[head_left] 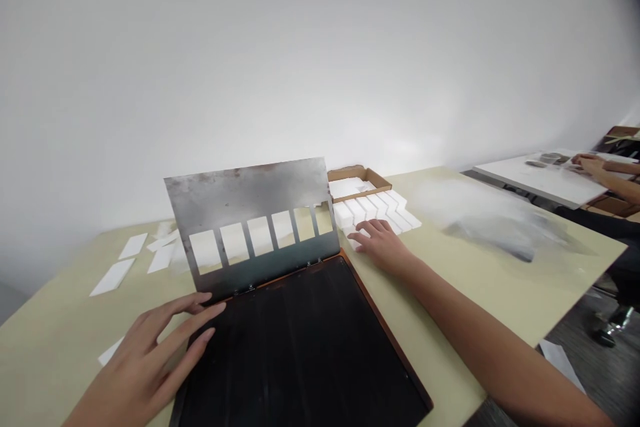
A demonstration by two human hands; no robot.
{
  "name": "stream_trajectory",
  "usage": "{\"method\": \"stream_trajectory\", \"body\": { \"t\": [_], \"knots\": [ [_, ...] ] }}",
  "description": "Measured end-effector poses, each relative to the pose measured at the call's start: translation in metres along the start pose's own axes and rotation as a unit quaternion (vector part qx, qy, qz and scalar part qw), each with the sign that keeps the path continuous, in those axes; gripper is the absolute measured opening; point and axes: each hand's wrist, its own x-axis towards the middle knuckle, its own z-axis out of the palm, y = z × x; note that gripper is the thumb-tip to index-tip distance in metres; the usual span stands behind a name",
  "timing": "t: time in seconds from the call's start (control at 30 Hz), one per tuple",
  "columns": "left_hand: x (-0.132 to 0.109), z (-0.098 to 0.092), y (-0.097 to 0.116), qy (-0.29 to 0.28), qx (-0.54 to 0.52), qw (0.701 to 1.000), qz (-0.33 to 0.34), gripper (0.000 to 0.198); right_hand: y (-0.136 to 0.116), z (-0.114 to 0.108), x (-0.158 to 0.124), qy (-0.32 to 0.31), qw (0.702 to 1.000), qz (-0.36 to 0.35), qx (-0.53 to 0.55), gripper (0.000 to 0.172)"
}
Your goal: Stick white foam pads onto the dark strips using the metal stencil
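A black flat board with a brown edge lies in front of me. Hinged at its far side, a metal plate with a row of rectangular cutouts stands raised. My left hand rests over the board's left edge, fingers spread, holding nothing. To the right of the plate, my right hand reaches to the near end of several stacks of white cards. Its fingers are apart and curved, the tips at the nearest cards; no card shows lifted in them.
Behind the stacks is a cardboard box with white pieces inside. Loose white cards lie at left. Clear plastic film is spread at right. At another table, another person's hands show. A white wall stands behind.
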Motion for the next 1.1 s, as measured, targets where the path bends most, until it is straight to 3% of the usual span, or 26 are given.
{"method": "stream_trajectory", "body": {
  "t": [0.3,0.4,0.53,0.6,0.67,0.73,0.87,1.0,1.1],
  "knots": [
    [0.015,-0.014,0.017,0.034,-0.017,0.999,0.013,0.043,0.010,0.005,-0.011,-0.002,1.000,0.022,0.006,0.034],
    [0.014,-0.027,0.020,0.064,-0.012,0.998,0.009,0.043,0.011,0.007,-0.013,0.001,1.000,0.019,0.011,0.033],
    [0.015,-0.059,0.006,0.180,0.047,0.980,-0.065,0.030,0.010,0.011,-0.016,0.016,1.000,0.010,0.020,0.033],
    [0.024,-0.073,-0.013,0.193,0.074,0.972,-0.112,0.028,0.009,0.013,-0.017,0.025,0.999,0.005,0.027,0.032],
    [0.041,-0.076,-0.037,0.128,0.072,0.979,-0.138,0.030,0.008,0.015,-0.018,0.034,0.999,0.001,0.036,0.031],
    [0.063,-0.067,-0.062,0.018,0.053,0.989,-0.135,0.030,0.006,0.015,-0.018,0.044,0.998,0.000,0.048,0.030],
    [0.104,-0.022,-0.092,-0.151,0.023,0.981,-0.121,0.037,0.002,0.013,-0.018,0.066,0.995,0.009,0.076,0.031],
    [0.125,0.022,-0.098,-0.235,-0.005,0.965,-0.120,0.038,0.003,0.008,-0.019,0.086,0.991,0.036,0.096,0.033],
    [0.128,0.039,-0.102,-0.259,-0.020,0.958,-0.124,0.039,0.005,0.005,-0.020,0.090,0.988,0.058,0.109,0.035]
  ]
}}
